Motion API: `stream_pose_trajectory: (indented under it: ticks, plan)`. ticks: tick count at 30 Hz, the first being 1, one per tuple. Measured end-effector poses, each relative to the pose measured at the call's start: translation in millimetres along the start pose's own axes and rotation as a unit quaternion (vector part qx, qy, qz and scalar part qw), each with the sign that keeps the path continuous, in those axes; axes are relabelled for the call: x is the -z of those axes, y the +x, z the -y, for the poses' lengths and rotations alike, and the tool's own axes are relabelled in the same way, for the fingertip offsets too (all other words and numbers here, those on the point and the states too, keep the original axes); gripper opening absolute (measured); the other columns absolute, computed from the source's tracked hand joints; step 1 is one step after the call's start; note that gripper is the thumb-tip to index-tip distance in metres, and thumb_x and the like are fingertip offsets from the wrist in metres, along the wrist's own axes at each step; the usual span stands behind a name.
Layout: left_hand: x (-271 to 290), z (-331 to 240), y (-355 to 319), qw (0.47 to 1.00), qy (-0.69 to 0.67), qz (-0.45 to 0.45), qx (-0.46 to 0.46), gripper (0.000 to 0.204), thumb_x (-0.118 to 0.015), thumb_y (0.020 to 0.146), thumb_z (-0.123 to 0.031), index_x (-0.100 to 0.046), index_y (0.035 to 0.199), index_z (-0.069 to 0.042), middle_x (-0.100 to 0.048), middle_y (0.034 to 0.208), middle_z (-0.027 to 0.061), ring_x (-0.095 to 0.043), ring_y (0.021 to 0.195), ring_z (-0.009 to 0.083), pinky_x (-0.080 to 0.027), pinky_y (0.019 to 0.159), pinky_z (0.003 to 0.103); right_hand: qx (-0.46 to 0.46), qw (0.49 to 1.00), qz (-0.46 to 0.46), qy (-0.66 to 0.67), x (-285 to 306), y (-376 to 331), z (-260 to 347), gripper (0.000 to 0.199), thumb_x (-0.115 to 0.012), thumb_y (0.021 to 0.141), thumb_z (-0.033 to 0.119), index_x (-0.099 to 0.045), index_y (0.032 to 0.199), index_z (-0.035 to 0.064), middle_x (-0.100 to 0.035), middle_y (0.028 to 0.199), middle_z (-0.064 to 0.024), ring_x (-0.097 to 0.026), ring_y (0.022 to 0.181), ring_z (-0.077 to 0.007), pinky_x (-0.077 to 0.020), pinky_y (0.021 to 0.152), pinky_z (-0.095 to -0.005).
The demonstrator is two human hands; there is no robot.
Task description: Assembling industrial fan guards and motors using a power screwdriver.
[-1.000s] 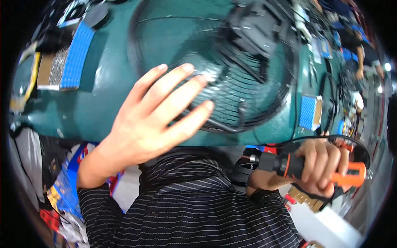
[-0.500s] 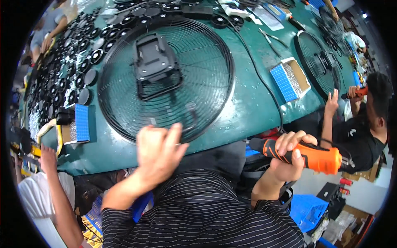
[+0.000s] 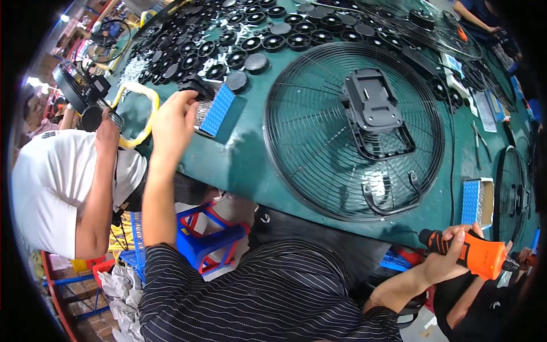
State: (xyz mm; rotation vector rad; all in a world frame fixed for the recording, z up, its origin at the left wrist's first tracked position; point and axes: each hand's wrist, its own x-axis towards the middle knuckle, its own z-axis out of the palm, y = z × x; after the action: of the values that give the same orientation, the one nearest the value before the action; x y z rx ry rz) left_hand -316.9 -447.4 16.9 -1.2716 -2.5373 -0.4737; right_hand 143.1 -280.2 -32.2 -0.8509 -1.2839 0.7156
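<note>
While the right hand [image 3: 450, 253] squeezes the hard orange plastic power screwdriver [image 3: 476, 255] around its middle, it looks firmly held. Left hand [image 3: 174, 117] fingers curl loosely over the light blue-sided tray of small screws [image 3: 213, 108], just beyond the fingertips.

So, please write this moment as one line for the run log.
left hand at blue-topped box | right hand grips orange power screwdriver | round wire fan guard flat on green table

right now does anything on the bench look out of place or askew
Nothing looks damaged or spilled. The wire fan guard lies flat on the green bench. The left hand reaches the blue-lidded box; the right hand grips an orange power screwdriver.
</note>
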Motion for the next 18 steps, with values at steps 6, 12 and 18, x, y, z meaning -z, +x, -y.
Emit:
stream_pose_trajectory:
  ticks: [6, 12, 18]
  plan:
    - [-12.1, 68.4, 35.2, 0.953, 0.093, 0.288, -0.025, 0.025, -0.077, 0.073, -0.025, -0.074, 0.092, -0.009, -0.072, 0.086, 0.0131, -0.07, 0.085, 0.0319, -0.055, 0.076, 0.042, -0.033, 0.999, 0.021, -0.019, -7.3, 12.2, -3.3, 0.035, -0.059, 0.089, 0.002, -0.048, 0.12, -0.0101, -0.053, 0.079, -0.0114, -0.05, 0.064, -0.0143, -0.0421, 0.06, -0.0257]
    - [-33.7, 74.2, 45.6, 0.929, 0.155, 0.337, 0.01, 0.019, -0.077, 0.071, -0.022, -0.074, 0.086, -0.011, -0.073, 0.083, 0.009, -0.071, 0.083, 0.0281, -0.055, 0.075, 0.04, -0.034, 0.997, 0.062, -0.013, -10.4, 11.3, -4.3, 0.035, -0.061, 0.088, 0.003, -0.05, 0.12, -0.0054, -0.054, 0.081, -0.0098, -0.049, 0.062, -0.0125, -0.0411, 0.057, -0.0238]
    - [-33.9, 78.2, 39.8, 0.941, 0.119, 0.316, 0.006, 0.012, -0.074, 0.073, -0.02, -0.074, 0.084, -0.015, -0.072, 0.082, 0.0084, -0.07, 0.084, 0.0283, -0.055, 0.074, 0.041, -0.045, 0.997, 0.064, -0.02, -6.3, 11.6, -5.8, 0.034, -0.06, 0.088, 0.001, -0.05, 0.12, -0.005, -0.054, 0.08, -0.0086, -0.049, 0.063, -0.0122, -0.0401, 0.057, -0.0236]
